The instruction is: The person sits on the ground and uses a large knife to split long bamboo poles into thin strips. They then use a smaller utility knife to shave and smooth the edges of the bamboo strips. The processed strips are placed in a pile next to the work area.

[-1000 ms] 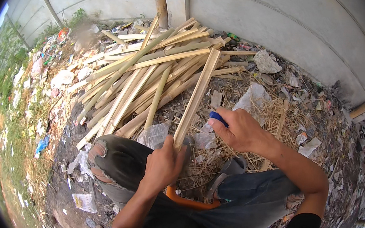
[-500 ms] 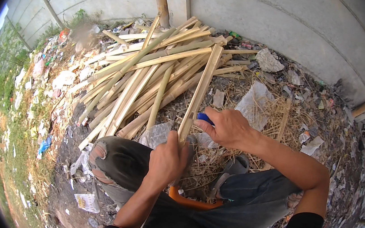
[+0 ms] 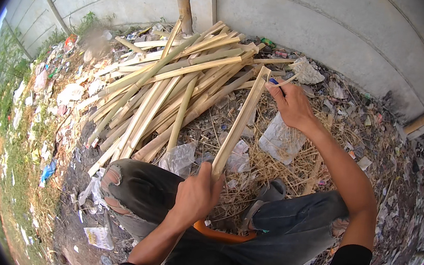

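Observation:
My left hand (image 3: 196, 196) is closed around the near end of a split bamboo strip (image 3: 240, 125), which slants up and away from me between my knees. At the strip's far end, my right hand (image 3: 293, 106) grips a blue-handled knife (image 3: 274, 81), mostly covered by the fingers. A thin pale shaving (image 3: 289, 80) curls out beside that hand, by the strip's tip. The blade itself is hard to make out.
A heap of split bamboo strips (image 3: 175, 91) lies ahead on the left, by a bamboo post (image 3: 182, 3) and a concrete wall (image 3: 297, 27). Dry straw, plastic litter and a pale rock (image 3: 308, 71) cover the ground. Something orange (image 3: 224, 234) shows beneath me.
My right hand has slid the knife away from me, from the strip's near part to its far tip, and a shaving now shows. The left hand keeps its hold, slightly lower.

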### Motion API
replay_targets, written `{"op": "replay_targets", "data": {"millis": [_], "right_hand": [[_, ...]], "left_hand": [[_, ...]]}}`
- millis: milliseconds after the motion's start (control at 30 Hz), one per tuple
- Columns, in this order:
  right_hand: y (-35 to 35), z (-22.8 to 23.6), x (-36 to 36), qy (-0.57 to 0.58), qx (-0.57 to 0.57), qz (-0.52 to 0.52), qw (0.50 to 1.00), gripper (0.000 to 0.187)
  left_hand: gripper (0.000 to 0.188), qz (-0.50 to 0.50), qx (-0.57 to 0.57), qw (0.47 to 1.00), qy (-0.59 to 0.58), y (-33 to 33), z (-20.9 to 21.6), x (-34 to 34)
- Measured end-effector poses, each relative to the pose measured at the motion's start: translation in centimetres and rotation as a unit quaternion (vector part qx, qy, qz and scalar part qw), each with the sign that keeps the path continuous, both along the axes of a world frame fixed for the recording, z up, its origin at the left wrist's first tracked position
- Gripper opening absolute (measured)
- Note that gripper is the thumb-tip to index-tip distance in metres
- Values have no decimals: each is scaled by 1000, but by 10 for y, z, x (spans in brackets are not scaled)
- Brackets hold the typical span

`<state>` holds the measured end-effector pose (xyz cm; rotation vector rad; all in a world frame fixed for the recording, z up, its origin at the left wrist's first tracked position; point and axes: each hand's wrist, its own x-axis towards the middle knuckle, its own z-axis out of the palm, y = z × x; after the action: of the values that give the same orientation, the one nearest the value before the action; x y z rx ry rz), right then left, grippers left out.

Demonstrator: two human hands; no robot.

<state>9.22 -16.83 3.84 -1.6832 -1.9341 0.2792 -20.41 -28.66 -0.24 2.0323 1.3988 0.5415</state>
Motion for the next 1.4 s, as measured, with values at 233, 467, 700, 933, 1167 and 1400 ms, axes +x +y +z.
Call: {"op": "replay_targets", "data": {"millis": [233,467,700,933,1167,1400], "right_hand": [[38,20,109,180,119,-251,944,56],[-34,24,-5,154,36,45,986,54],[-92,17,-88,-5,-101,204,974,52],[-39,23,-45,22,-45,84,995,54],[-78,7,-82,-34,-109,200,973,57],[-75,7,-81,-46,-107,205,972,55]], "left_hand": [[26,-67,-93,992,-62,-26,-9,-30],[28,-34,-268,919,-287,-1,13,-25],[25,-12,-269,913,-307,12,26,-7],[27,-50,-311,902,-296,9,3,-30],[29,-35,-332,875,-350,11,15,-18],[21,-46,-346,870,-347,13,-3,-21]]}}
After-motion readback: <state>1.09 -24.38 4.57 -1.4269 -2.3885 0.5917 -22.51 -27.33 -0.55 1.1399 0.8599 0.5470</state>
